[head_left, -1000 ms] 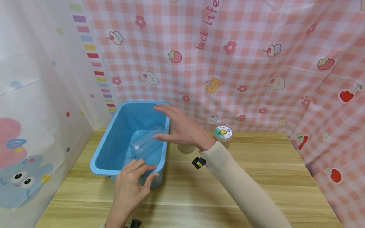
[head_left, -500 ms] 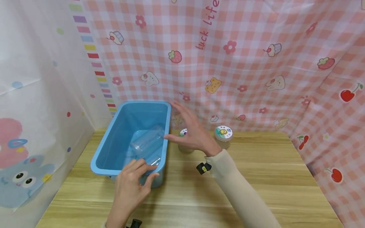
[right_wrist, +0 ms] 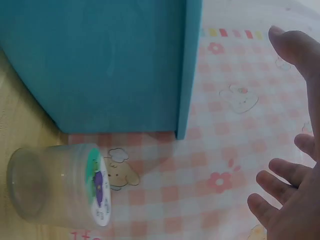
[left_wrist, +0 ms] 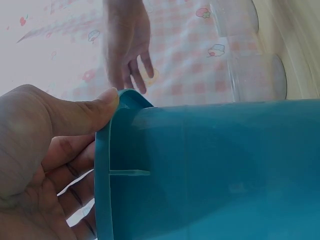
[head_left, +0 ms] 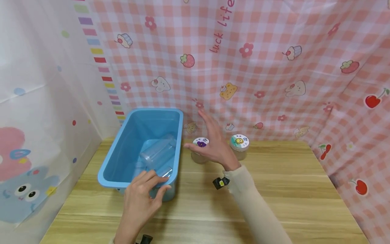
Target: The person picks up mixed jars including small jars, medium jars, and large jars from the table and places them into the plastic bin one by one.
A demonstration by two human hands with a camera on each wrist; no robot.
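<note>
My left hand (head_left: pixel 140 196) grips the near right corner of a blue plastic tub (head_left: pixel 152 123). In the left wrist view, its thumb (left_wrist: pixel 97 110) lies on the tub's rim and the fingers curl behind it. Two clear plastic jars lie tilted inside: a larger one (head_left: pixel 158 150) and another (head_left: pixel 166 172), partly hidden by my left hand. To the right of the tub, my right hand (head_left: pixel 217 147) hovers with fingers spread, holding nothing. Below it stands a clear jar (head_left: pixel 198 158) with a purple-flower lid, apart from the hand in the right wrist view.
A second upright jar (head_left: pixel 239 143) with a sunflower lid stands farther right, near the back edge of the wooden table (head_left: pixel 268 189). A pink checked cloth (head_left: pixel 259 71) hangs behind, and a white printed cloth (head_left: pixel 45 84) at the left.
My right hand has moved right, from over the tub's right rim to above the purple-flower jar. The smaller jar in the tub has come into view. My left hand has stayed put.
</note>
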